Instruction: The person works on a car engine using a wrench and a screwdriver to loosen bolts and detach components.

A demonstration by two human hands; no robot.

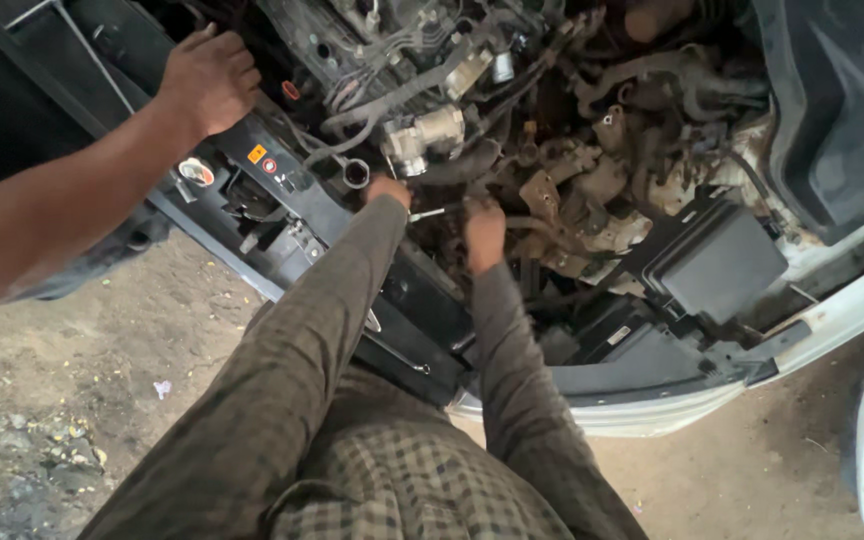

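Two hands down in the engine bay, both on one slim metal tool [430, 213], looks like a wrench or ratchet extension, blur makes it hard to call. Tool lies roughly level between the hands, low in the bay just behind the black front crossmember [332, 215] and below the silver throttle body [422, 135]. Left hand [389, 190] is curled closed around its near end; right hand [484, 232] is clenched at the far end, where the tool meets the grimy engine parts. Judging by look: stiff steel, light, thin, probably oily, so likely slippery; best gripped on the shank close to each end, as both hands do, to keep it from twisting out. Both sleeves are checked fabric, forearms stretched over the crossmember. A ring-shaped spanner end [356, 174] sits on the crossmember just left of the left hand, not touched. Further left, another person's hand [209, 80] rests fingers-down on the bay edge, well apart from the tool. Black plastic box [717, 262] sits to the right, near the white bumper [832, 320]. Dirt ground [102, 380] below.
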